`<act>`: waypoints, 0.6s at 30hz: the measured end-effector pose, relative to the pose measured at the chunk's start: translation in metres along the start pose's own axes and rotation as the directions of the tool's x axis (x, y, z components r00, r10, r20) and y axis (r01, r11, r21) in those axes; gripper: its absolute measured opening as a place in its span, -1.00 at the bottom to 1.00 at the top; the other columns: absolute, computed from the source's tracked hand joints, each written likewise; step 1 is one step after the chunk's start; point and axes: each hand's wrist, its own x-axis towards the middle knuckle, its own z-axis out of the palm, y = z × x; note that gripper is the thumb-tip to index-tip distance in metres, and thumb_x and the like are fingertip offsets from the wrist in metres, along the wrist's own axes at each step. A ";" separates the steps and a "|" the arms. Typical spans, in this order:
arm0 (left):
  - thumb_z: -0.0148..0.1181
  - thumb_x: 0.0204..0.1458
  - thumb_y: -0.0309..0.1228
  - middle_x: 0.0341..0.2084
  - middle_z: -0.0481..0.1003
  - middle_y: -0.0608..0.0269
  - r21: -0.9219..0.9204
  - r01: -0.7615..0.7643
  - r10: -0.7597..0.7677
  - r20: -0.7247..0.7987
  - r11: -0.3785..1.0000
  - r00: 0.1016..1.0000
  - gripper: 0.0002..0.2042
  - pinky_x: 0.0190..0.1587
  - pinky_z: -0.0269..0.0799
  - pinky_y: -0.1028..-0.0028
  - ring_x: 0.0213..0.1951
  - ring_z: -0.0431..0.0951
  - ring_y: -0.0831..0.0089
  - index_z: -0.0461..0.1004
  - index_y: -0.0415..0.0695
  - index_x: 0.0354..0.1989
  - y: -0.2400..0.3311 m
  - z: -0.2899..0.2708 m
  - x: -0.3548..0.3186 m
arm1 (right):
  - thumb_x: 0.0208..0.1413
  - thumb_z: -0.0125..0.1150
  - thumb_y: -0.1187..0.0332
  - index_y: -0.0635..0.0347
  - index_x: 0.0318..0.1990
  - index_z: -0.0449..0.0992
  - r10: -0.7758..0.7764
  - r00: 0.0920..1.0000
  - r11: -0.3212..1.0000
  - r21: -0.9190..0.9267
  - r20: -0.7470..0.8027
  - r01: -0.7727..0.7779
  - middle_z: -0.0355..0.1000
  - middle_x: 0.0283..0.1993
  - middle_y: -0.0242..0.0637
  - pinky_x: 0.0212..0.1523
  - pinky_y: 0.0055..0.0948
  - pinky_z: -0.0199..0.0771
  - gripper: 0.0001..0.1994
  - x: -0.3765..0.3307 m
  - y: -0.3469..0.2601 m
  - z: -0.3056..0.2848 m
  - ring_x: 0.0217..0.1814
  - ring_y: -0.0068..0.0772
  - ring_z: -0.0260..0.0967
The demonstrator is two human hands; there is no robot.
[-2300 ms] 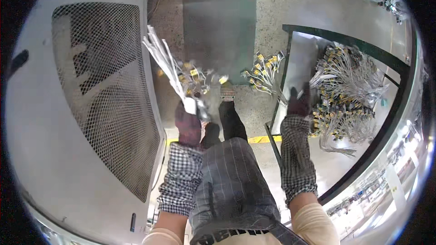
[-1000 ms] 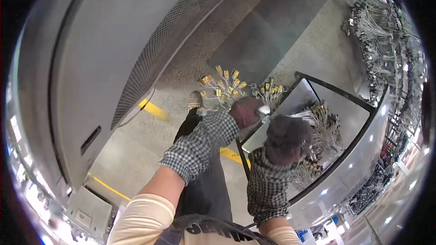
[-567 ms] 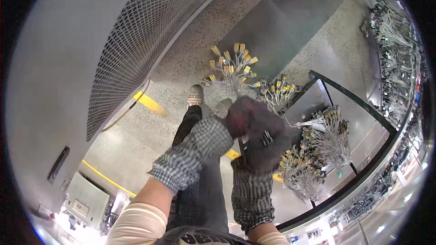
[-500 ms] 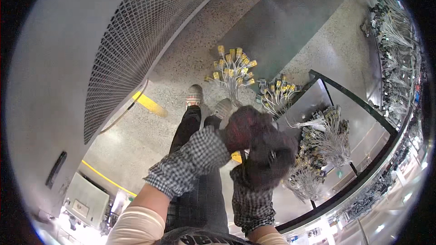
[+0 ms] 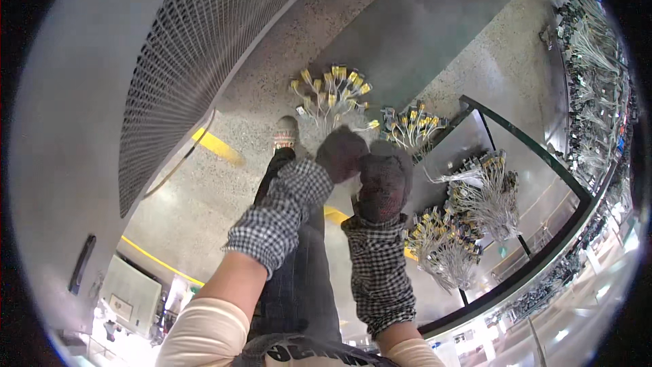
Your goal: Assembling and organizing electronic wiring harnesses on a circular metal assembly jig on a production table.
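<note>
A bundle of white cables with yellow-tipped connectors [image 5: 331, 92] fans out just beyond my gloves, its stems running back to them. My left hand [image 5: 341, 154], in a dark glove below a black-and-white checked sleeve cover, is closed around the gathered stems. Close against it is my right hand [image 5: 384, 183], also dark-gloved, with its fingers curled in. Whatever lies inside the right glove is hidden, and motion smears both gloves. A second cable bundle [image 5: 413, 126] with yellow tips lies just beyond the right hand, at the corner of a dark-framed table.
More cable bundles [image 5: 485, 194] are heaped on the dark-framed table [image 5: 536, 146] at my right. Many cables hang on a rack [image 5: 594, 95] along the far right. A curved mesh panel [image 5: 197, 61] stands at left. My shoe [image 5: 286, 132] is on the speckled floor.
Both hands have moved up and to the left, and the right hand has straightened upward. The yellow-tipped bundle has shifted left and spread wider. One shoe is now hidden behind the gloves.
</note>
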 end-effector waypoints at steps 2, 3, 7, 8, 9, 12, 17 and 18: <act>0.16 -0.21 -0.27 -0.54 0.46 0.14 0.081 -0.049 0.051 -0.031 0.996 0.998 -0.84 -0.15 0.34 0.31 -0.35 0.49 0.23 0.48 -0.05 -0.47 -0.011 0.005 -0.002 | 0.15 0.00 0.35 0.30 -0.11 0.41 0.276 0.953 0.857 0.417 0.125 -0.303 0.43 -0.19 -0.22 -0.22 -0.36 0.43 -0.76 0.005 -0.005 -0.022 -0.25 -0.34 0.39; 0.17 -0.21 -0.26 -0.54 0.46 0.12 0.021 -0.018 0.019 -0.022 1.000 1.000 -0.82 -0.16 0.35 0.29 -0.37 0.50 0.20 0.49 -0.04 -0.43 -0.007 0.002 0.009 | 0.19 -0.03 0.28 0.33 0.04 0.37 0.382 0.910 0.678 0.621 0.158 -0.393 0.42 -0.06 -0.19 -0.18 -0.32 0.45 -0.65 0.026 -0.031 -0.047 -0.22 -0.29 0.41; 0.21 -0.16 -0.22 -0.46 0.48 0.14 -0.149 0.167 -0.145 0.148 0.975 0.978 -0.72 -0.21 0.35 0.19 -0.29 0.43 0.17 0.48 -0.09 -0.29 0.004 -0.009 0.008 | 0.25 -0.15 0.27 0.31 0.15 0.25 0.317 0.946 0.896 0.349 -0.070 -0.274 0.38 0.01 -0.15 -0.09 -0.39 0.42 -0.60 0.068 -0.059 -0.058 -0.12 -0.33 0.37; 0.22 -0.16 -0.20 -0.47 0.49 0.06 -0.217 0.071 -0.047 0.113 0.974 0.992 -0.66 -0.21 0.37 0.16 -0.30 0.47 0.12 0.45 -0.10 -0.21 -0.005 0.008 0.008 | 0.26 -0.17 0.28 0.30 0.15 0.25 0.131 0.991 0.988 0.074 0.026 -0.133 0.39 0.00 -0.14 -0.09 -0.41 0.42 -0.61 0.067 -0.023 -0.038 -0.12 -0.35 0.37; 0.22 -0.16 -0.20 -0.47 0.49 0.06 -0.228 0.078 -0.050 0.124 0.971 0.991 -0.66 -0.21 0.37 0.16 -0.30 0.47 0.12 0.45 -0.10 -0.21 -0.002 0.012 0.003 | 0.27 -0.18 0.28 0.29 0.16 0.25 0.022 0.983 0.926 -0.374 0.182 0.048 0.39 -0.01 -0.14 -0.09 -0.43 0.42 -0.62 0.056 0.030 -0.021 -0.12 -0.37 0.37; 0.21 -0.13 -0.23 -0.45 0.48 -0.01 -0.334 0.295 -0.204 0.282 0.895 0.938 -0.64 -0.25 0.39 0.13 -0.34 0.51 0.07 0.41 -0.13 -0.17 0.003 0.010 0.009 | 0.27 -0.17 0.28 0.26 0.16 0.26 0.086 0.986 0.964 0.239 0.146 -0.119 0.41 -0.04 -0.14 -0.08 -0.44 0.40 -0.62 0.073 0.053 -0.038 -0.09 -0.41 0.37; 0.24 -0.16 -0.35 -0.48 0.49 -0.09 -0.331 0.355 -0.306 0.192 0.874 0.932 -0.54 -0.35 0.46 0.18 -0.39 0.54 0.02 0.31 -0.23 -0.05 0.013 -0.010 0.022 | 0.24 -0.13 0.37 0.38 0.17 0.20 0.220 0.802 0.917 0.162 0.555 -0.363 0.32 0.14 -0.11 0.18 -0.40 0.26 -0.61 0.037 0.076 -0.069 0.19 -0.33 0.25; 0.24 -0.15 -0.34 -0.47 0.50 -0.09 -0.304 0.342 -0.298 0.180 0.889 0.937 -0.54 -0.36 0.45 0.17 -0.41 0.54 0.02 0.31 -0.23 -0.05 0.013 -0.008 0.021 | 0.24 -0.13 0.37 0.38 0.17 0.20 0.223 0.796 0.916 0.157 0.563 -0.368 0.32 0.14 -0.11 0.18 -0.40 0.26 -0.61 0.030 0.074 -0.068 0.19 -0.33 0.25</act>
